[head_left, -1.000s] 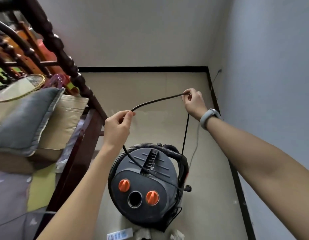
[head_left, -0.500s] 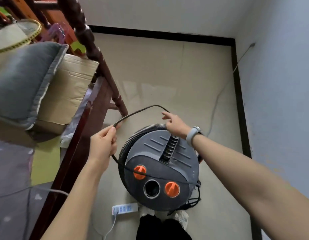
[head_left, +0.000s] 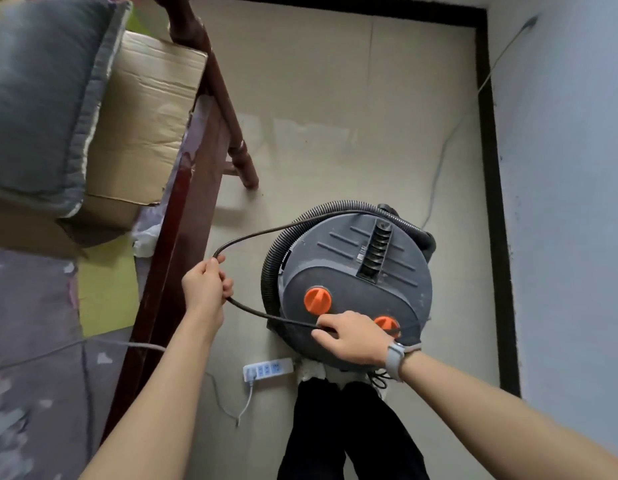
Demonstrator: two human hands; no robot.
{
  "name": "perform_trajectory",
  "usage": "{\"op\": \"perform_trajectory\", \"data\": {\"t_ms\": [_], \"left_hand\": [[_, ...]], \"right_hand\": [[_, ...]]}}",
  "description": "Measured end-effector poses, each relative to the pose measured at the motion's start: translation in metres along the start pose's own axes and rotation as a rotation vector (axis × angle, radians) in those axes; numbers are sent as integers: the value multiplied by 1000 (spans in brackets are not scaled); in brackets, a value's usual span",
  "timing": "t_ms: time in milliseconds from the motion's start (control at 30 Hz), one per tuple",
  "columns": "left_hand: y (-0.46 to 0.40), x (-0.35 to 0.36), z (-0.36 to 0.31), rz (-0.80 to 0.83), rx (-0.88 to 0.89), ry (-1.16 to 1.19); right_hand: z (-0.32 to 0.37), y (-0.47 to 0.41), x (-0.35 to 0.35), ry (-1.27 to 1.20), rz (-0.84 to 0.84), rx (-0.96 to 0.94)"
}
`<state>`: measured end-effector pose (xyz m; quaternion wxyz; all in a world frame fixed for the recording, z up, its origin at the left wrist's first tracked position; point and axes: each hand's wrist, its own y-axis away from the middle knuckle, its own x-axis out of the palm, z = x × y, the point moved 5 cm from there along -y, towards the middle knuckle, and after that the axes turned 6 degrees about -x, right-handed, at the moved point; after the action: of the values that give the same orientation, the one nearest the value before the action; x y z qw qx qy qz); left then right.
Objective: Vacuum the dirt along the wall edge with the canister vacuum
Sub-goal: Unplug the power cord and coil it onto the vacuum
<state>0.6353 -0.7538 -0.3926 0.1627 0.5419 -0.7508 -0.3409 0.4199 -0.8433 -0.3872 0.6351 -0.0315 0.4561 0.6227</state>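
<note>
The grey canister vacuum (head_left: 356,271) stands on the beige floor in front of my feet, with two orange knobs on its lid and a black ribbed hose (head_left: 283,237) wrapped around its far side. A black power cord (head_left: 266,233) loops from the vacuum's top to my left hand (head_left: 205,289), which grips it left of the canister. From there the cord runs across the lid to my right hand (head_left: 352,337). That hand, with a grey wristband, rests on the lid's near edge and pinches the cord beside the right orange knob (head_left: 387,325).
A dark wooden bed frame (head_left: 182,209) borders the left, with a cardboard box (head_left: 151,109) and grey cushion (head_left: 37,98) on it. A white power strip (head_left: 267,368) lies on the floor near my feet. Black baseboard (head_left: 493,202) runs along the right wall; a thin grey cable (head_left: 439,168) trails beside it.
My right hand has come from the vacuum's far side down to its near edge and now pinches the cord. My left hand has lowered with the cord. The view has tilted downward.
</note>
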Motion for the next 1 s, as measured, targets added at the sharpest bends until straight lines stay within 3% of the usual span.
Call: {"op": "perform_trajectory", "data": {"t_ms": [167,400,600,767,1000], "left_hand": [[-21,7,18,13,-156,144],[-15,15,75,126,-277,110],[-24,-5,106,73,-241,-171],[-9,-7,152,32,-192,-480],[15,20,189,28,-162,-613]], "right_hand": [[-33,13,-16,50,-139,179],[-6,12,16,-101,8,115],[12,9,68,-143,167,33],[-43,37,99,-150,199,86],[-132,89,132,-132,252,234]]}}
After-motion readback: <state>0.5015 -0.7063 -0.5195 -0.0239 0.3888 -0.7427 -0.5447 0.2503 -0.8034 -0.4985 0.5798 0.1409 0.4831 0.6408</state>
